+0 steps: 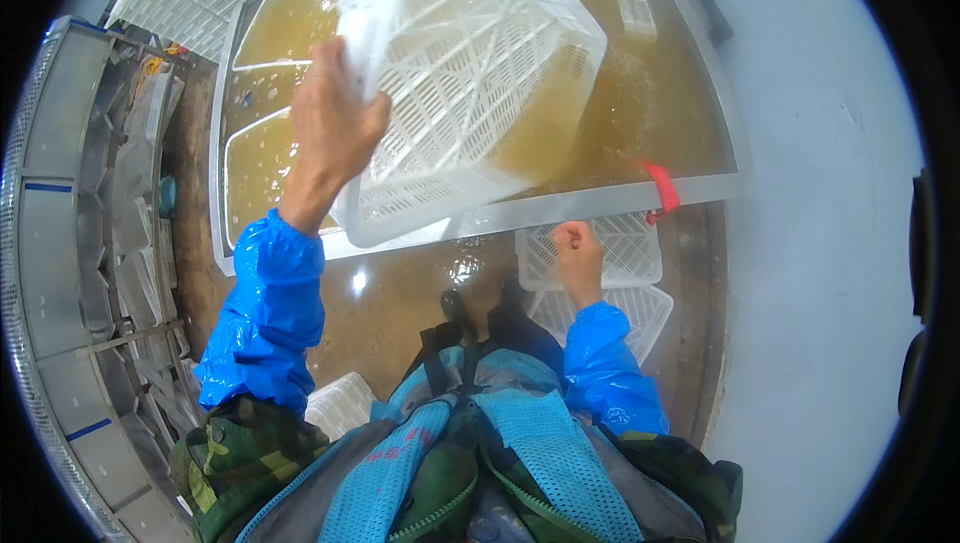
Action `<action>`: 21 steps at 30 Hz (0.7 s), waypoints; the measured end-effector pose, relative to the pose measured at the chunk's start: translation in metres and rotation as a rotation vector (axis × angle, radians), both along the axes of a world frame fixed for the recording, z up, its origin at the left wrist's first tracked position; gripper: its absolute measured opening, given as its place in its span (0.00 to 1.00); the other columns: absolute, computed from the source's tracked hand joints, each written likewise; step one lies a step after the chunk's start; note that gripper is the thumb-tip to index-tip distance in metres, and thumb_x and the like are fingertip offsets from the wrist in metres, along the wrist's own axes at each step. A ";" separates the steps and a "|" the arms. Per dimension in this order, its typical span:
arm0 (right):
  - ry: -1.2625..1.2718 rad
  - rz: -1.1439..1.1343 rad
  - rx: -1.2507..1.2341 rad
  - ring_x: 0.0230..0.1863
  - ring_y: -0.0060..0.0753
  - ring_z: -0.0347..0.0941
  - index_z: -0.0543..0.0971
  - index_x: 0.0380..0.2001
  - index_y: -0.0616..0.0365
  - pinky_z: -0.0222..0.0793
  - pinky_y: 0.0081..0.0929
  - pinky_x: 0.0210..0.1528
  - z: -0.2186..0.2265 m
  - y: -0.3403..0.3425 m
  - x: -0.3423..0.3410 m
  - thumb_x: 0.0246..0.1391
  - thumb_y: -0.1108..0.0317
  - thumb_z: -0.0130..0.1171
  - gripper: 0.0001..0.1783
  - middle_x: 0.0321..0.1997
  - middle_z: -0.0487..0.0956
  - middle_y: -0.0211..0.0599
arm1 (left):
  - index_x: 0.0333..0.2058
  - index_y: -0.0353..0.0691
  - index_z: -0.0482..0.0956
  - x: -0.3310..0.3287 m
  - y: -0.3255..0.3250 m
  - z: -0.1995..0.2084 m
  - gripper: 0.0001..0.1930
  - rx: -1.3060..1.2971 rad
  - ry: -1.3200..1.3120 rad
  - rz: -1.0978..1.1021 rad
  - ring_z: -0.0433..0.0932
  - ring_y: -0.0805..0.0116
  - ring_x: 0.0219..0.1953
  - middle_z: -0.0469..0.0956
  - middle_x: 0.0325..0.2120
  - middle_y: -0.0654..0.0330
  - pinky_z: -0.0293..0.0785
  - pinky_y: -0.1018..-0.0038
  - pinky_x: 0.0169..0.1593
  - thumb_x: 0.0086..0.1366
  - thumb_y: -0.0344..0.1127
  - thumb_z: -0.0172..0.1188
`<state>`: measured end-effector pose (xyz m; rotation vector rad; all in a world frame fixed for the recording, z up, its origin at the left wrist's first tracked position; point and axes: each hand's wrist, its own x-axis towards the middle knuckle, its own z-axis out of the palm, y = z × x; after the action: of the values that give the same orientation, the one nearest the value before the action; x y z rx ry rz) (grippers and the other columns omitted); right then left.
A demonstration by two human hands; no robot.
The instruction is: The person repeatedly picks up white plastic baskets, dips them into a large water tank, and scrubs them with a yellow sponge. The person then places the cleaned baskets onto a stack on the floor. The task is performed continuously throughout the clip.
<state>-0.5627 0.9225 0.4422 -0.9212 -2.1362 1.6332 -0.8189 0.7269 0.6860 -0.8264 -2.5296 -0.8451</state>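
A white slatted plastic crate (pixel 470 103) is tilted over the metal-rimmed water tank (pixel 480 218), its lower part against the front rim and its far end in the cloudy brown water. My left hand (pixel 335 133) is closed on the crate's raised left edge, thumb pointing right. My right hand (pixel 578 261) hangs just in front of the tank rim with its fingers curled in and nothing visible in them. It is above a white crate (pixel 625 253) on the floor and apart from the tilted one. Blue sleeve covers (pixel 268 303) wrap both forearms.
More white crates (pixel 270 33) sit in the water at the tank's left. A red strip (pixel 660 191) is tied round the rim at right. Racks of grey trays (pixel 140 203) line the left side; a pale wall (pixel 820 243) stands on the right. The brown floor (pixel 380 293) is wet.
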 end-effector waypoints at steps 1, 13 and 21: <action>-0.002 -0.031 -0.015 0.31 0.28 0.74 0.77 0.36 0.62 0.71 0.26 0.35 0.006 0.005 0.002 0.56 0.66 0.59 0.10 0.30 0.78 0.38 | 0.46 0.32 0.68 0.004 0.005 -0.001 0.24 -0.019 0.052 -0.064 0.78 0.48 0.32 0.75 0.30 0.44 0.73 0.59 0.35 0.48 0.28 0.61; -0.148 -0.558 -0.110 0.29 0.21 0.72 0.75 0.38 0.60 0.68 0.20 0.25 0.008 0.079 0.131 0.59 0.63 0.54 0.12 0.31 0.76 0.30 | 0.38 0.37 0.69 -0.020 0.103 -0.152 0.15 -0.221 0.300 -0.306 0.73 0.55 0.32 0.70 0.29 0.53 0.67 0.62 0.36 0.49 0.23 0.57; -0.364 -0.728 -0.190 0.26 0.22 0.71 0.75 0.38 0.60 0.68 0.21 0.23 -0.022 0.038 0.218 0.60 0.63 0.54 0.11 0.30 0.75 0.31 | 0.38 0.35 0.66 -0.039 0.141 -0.290 0.13 -0.378 0.085 -0.471 0.70 0.50 0.39 0.68 0.34 0.47 0.65 0.57 0.42 0.52 0.22 0.52</action>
<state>-0.3443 0.9610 0.4197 -1.8973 -1.5281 1.3553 -0.8580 0.8678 0.3961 -1.5846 -2.4877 -0.4380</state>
